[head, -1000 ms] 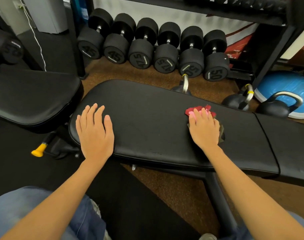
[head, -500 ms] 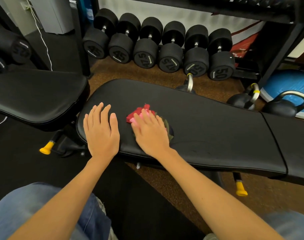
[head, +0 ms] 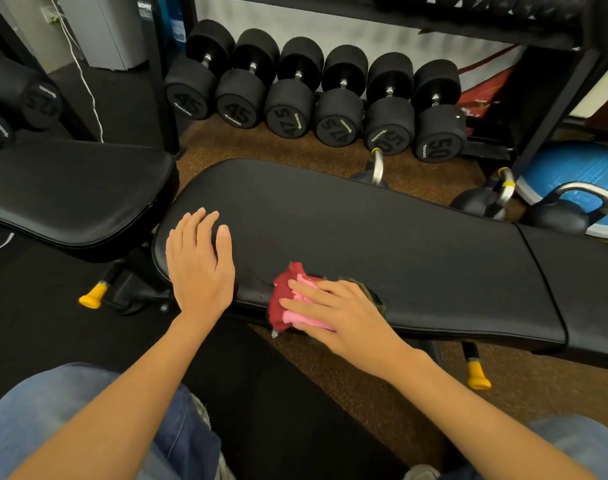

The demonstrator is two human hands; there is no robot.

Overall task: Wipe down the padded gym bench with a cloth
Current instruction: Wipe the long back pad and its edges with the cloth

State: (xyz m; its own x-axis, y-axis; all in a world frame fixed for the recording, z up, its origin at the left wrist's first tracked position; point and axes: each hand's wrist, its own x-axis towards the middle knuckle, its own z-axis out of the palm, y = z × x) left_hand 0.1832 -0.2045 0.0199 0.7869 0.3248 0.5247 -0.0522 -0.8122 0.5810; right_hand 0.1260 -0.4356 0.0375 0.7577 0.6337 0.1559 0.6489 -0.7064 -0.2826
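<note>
The black padded bench [head: 382, 244] runs across the middle of the view from left to right. My left hand [head: 200, 265] lies flat on its left end, fingers straight. A red and pink cloth [head: 288, 299] with an olive part sits at the bench's near edge, draping a little over it. My right hand [head: 337, 313] presses flat on top of the cloth with straight fingers pointing left. Most of the cloth is hidden under that hand.
A second black padded bench [head: 70, 195] stands at the left. A row of black dumbbells [head: 313, 98] lines the floor behind, under a rack. Kettlebells [head: 559, 213] and a blue balance dome [head: 579, 168] sit at the right. Yellow-capped bench feet [head: 477, 375] stick out below.
My right hand swept the cloth from the bench's right part leftward, then drew it back to the near edge. The left hand stayed flat on the left end.
</note>
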